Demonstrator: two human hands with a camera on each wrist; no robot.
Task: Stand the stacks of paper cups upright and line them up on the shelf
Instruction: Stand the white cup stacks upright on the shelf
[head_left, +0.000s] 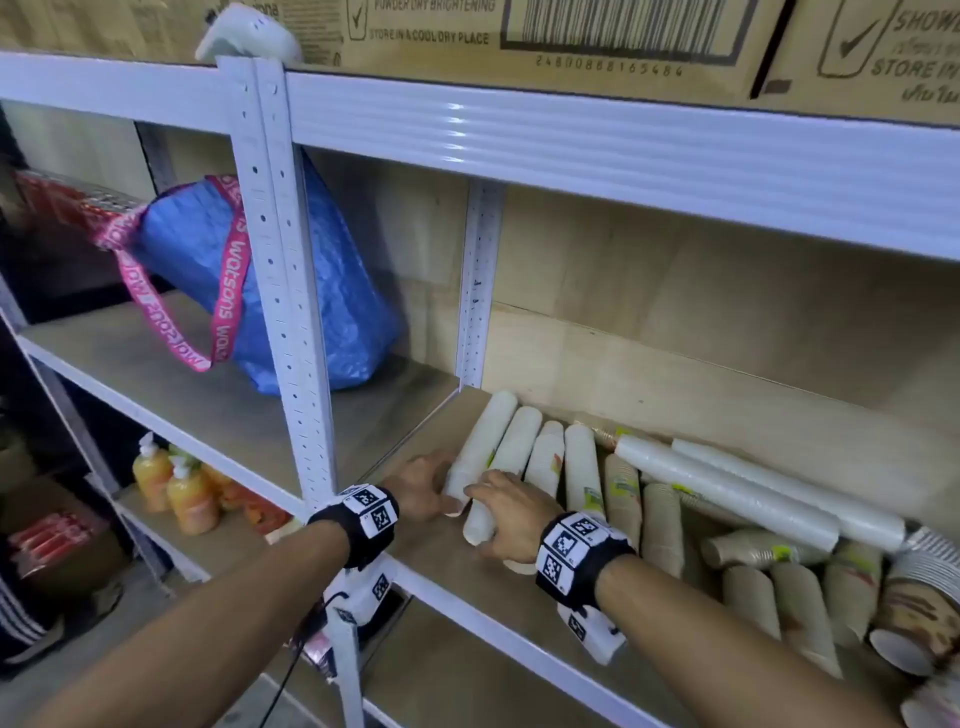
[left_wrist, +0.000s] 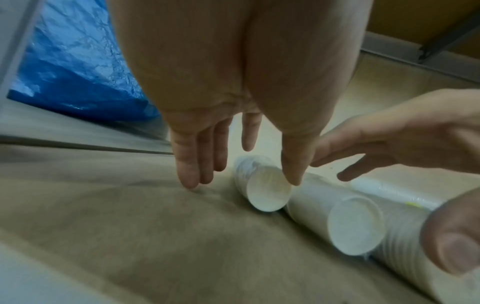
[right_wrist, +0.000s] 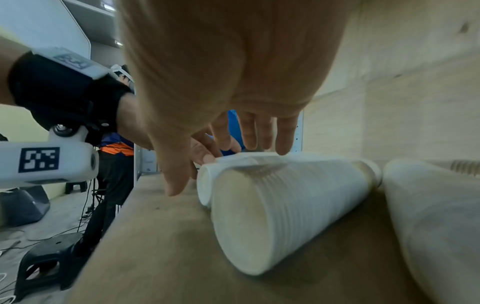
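White metal shelving with a wood-grain shelf (head_left: 436, 551) board and plywood back. The left hand (head_left: 423, 491) reaches in palm down, fingers straight and relaxed; its fingertips (left_wrist: 188, 179) touch the board just left of the leftmost white cup stack (head_left: 480, 449), thumb at that stack's near end. The right hand (head_left: 511, 514) lies over the second white stack (head_left: 501, 480), fingers extended and spread across both stacks, nothing gripped. Whether its palm bears on the stack cannot be told. All stacks lie on their sides. Further white stacks and brown cup stacks (head_left: 660, 525) lie to the right, with two plastic-wrapped sleeves (head_left: 727, 491) across them. The far-right stacks are cut off by the frame edge. A blue bag (head_left: 322, 291) stands in the adjoining bay.
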